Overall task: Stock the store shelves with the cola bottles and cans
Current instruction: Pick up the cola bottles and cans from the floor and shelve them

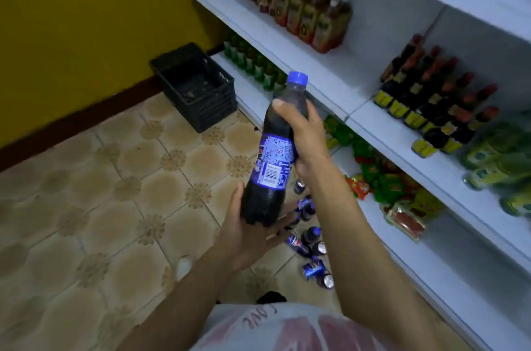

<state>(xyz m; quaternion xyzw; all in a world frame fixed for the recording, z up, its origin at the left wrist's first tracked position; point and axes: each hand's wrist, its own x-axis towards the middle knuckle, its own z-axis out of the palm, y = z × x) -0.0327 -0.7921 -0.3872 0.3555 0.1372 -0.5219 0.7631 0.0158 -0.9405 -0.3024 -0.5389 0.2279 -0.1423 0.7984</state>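
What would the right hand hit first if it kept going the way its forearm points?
Probably the green bottles on the lower shelf: the right hand, gripping the cola bottle, aims toward them. Depth is unclear.

White shirt [260,324], pink print

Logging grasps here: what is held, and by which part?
A cola bottle: right hand grips its upper body below the neck; left hand supports its base.
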